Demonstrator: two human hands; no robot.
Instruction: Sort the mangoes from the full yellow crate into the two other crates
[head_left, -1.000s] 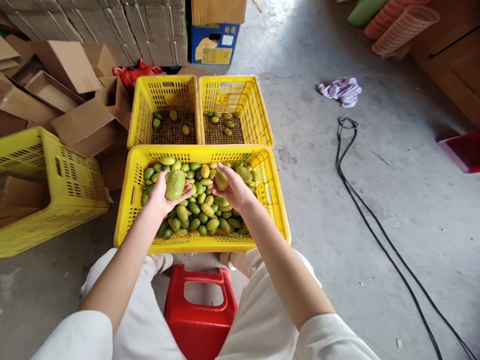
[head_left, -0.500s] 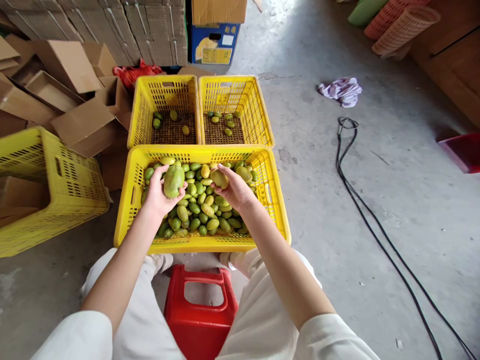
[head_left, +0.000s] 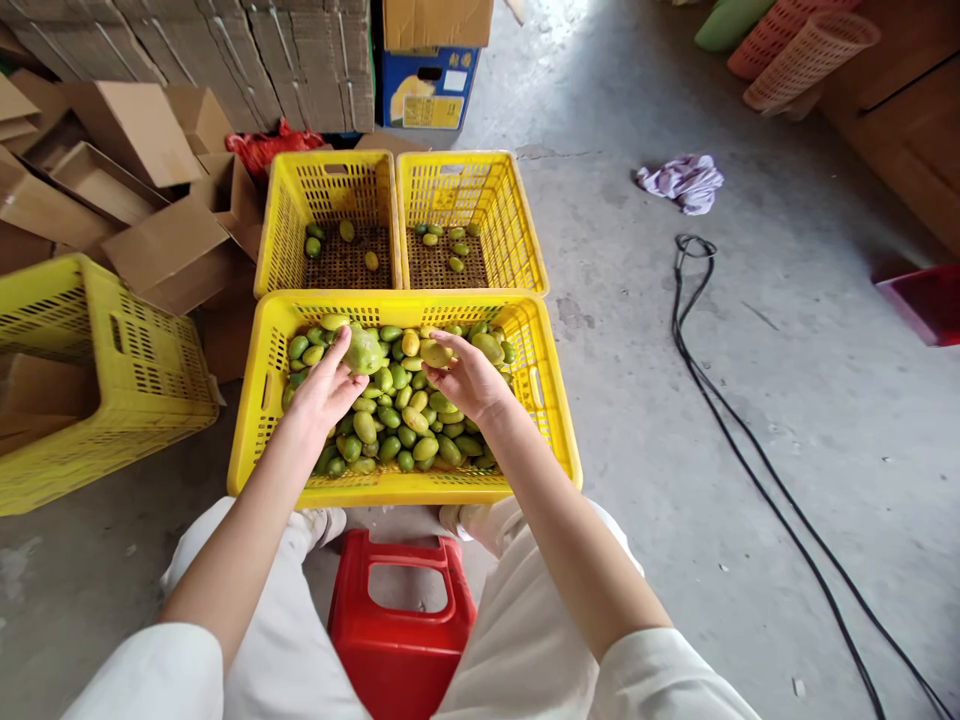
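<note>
A large yellow crate in front of my knees is full of green and yellowish mangoes. My left hand is over its left side with the fingers stretched out. A big green mango, blurred, lies just at the fingertips. My right hand is over the middle of the crate, pinching a smaller yellowish mango between thumb and fingers. Behind stand two smaller yellow crates, left and right, each with a few mangoes on the bottom.
A red stool sits between my legs. Another yellow crate lies on its side at the left, with cardboard boxes behind it. A black cable, a crumpled cloth and a red bin lie on the concrete at the right.
My left hand has opened and stretched forward. The big green mango moved from my palm up to the fingertips. My right hand has barely moved with its mango.
</note>
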